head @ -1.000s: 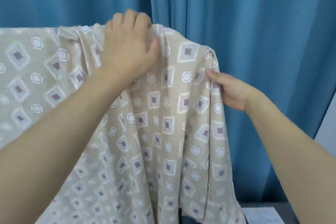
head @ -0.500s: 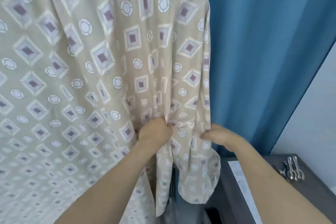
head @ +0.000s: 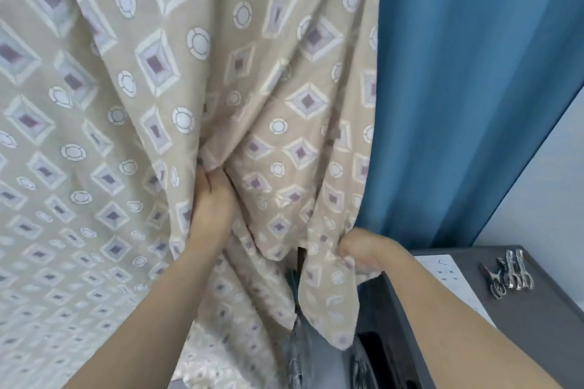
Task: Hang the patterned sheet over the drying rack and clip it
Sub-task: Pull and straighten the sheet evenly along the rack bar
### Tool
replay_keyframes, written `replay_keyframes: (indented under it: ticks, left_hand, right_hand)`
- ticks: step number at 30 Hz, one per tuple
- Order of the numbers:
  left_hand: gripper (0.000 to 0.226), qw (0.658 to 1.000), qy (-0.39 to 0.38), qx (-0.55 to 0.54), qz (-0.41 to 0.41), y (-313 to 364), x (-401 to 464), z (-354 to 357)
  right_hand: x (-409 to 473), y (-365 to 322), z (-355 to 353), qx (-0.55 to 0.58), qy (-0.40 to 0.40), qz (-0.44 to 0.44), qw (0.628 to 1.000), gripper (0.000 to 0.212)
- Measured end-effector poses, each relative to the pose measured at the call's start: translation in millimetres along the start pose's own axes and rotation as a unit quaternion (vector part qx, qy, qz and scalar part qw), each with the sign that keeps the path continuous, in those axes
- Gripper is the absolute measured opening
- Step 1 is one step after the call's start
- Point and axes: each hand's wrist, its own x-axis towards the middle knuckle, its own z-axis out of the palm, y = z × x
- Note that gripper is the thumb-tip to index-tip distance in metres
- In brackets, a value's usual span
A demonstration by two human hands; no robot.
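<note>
Both our hands have dropped from the top of the hanging cloth, where they sat a second ago, to its lower edge, and half a second ago they were already gripping there, as now. Our left hand (head: 212, 208), at six o'clock in the view, clenches a bunch of the patterned sheet (head: 164, 95), folds fanning up from the fist toward twelve. Our right hand (head: 363, 249), at about four o'clock, has its fingers curled round the sheet's side hem, close beside the blue curtain (head: 467, 88).

We judge the two grips are there to tug the cloth downward and square, so it hangs flat before any clip goes on. The sheet fills the view from nine to one o'clock, draped from above; the rack's bar lies out of view, so we cannot tell how evenly it sits.

Metal clips (head: 508, 275) wait in a cluster at three to four o'clock on the grey table (head: 537, 325), near a white paper (head: 448, 275), within our right hand's reach. Clipping is not yet begun.
</note>
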Motion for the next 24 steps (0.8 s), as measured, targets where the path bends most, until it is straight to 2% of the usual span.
replay_keyframes:
  ticks: [2,3,5,6,8,10,12,14,16,19,20,22,24]
  left_hand:
    - [0.033,0.987,0.004,0.153,0.049,-12.4,-3.7,3.8]
    - [0.035,0.968,-0.009,0.246,0.052,-22.9,-1.9,5.8]
    - [0.043,0.916,-0.123,0.383,-0.006,-42.0,-1.3,11.7]
    - [0.05,0.889,-0.191,0.415,-0.035,-47.3,-5.1,14.9]
    - [0.073,0.868,-0.271,0.414,-0.05,-52.0,-14.2,23.7]
    - [0.084,0.863,-0.292,0.412,-0.028,-50.1,-21.0,35.7]
    - [0.072,0.848,-0.311,0.43,-0.004,-43.9,-20.4,43.1]
    - [0.05,0.834,-0.34,0.435,0.013,-33.5,-15.4,44.9]
    - [0.041,0.852,-0.315,0.417,0.045,-15.7,-13.3,44.2]
    - [0.046,0.882,-0.204,0.405,0.128,10.6,-14.7,44.2]
    - [0.043,0.894,-0.172,0.383,0.154,17.6,-17.1,44.0]
    - [0.036,0.91,-0.096,0.328,0.233,24.5,-22.8,41.4]
    - [0.036,0.901,-0.01,0.287,0.327,23.5,-25.3,37.3]
  right_hand:
    - [8.3,8.2,-6.4,0.054,0.092,-0.01,0.994,0.015]
    - [13.6,14.9,-13.1,0.099,0.154,-0.018,0.983,0.024]
    - [16.7,24.2,-30.3,0.151,0.269,-0.012,0.951,0.04]
    - [14.9,26.5,-37.1,0.145,0.3,-0.007,0.943,0.045]
    - [20.1,33.8,-44.2,0.121,0.308,0.006,0.944,0.047]
    - [17.5,36.6,-46.3,0.066,0.254,0.014,0.965,0.048]
    - [13.7,37.1,-47.8,0.035,0.199,0.01,0.979,0.048]
    - [8.0,29.2,-51.5,0.098,0.215,-0.04,0.971,0.039]
    - [-2.5,10.8,-59.6,0.188,0.251,-0.121,0.942,0.038]
    - [-24.4,-26.0,-68.5,0.27,0.261,-0.25,0.893,0.04]
    - [-28.8,-35.1,-68.7,0.283,0.299,-0.284,0.866,0.042]
    - [-39.3,-49.0,-66.3,0.298,0.426,-0.328,0.789,0.046]
    - [-53.8,-58.5,-62.2,0.257,0.566,-0.377,0.687,0.042]
